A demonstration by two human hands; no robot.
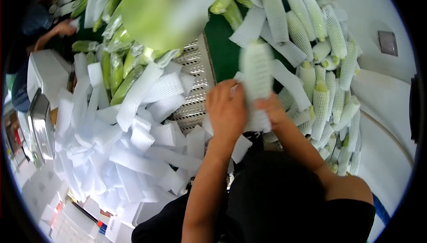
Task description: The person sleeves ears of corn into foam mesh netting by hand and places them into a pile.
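Slightly blurred, an ear of corn in a white foam net sleeve (256, 71) stands upright in front of me. My right hand (272, 110) is closed round the right side of its lower end. Just left of the sleeve is my left hand (227, 107), its back towards me and its fingers curled. A bit of white shows by those fingers, but what they grip is hidden. Loose foam net sleeves (147, 154) are heaped to the left. Behind them lie green ears of corn (116, 69), some in clear plastic. On the right, sleeved ears (320, 96) form a pile.
A perforated metal strip (195, 83) runs between the piles, beside a green surface (219, 42). White walls (382, 96) rise at the right. At upper left another person's hand (66, 28) shows near a white box (46, 74). A blurred round green patch (164, 11) covers the top.
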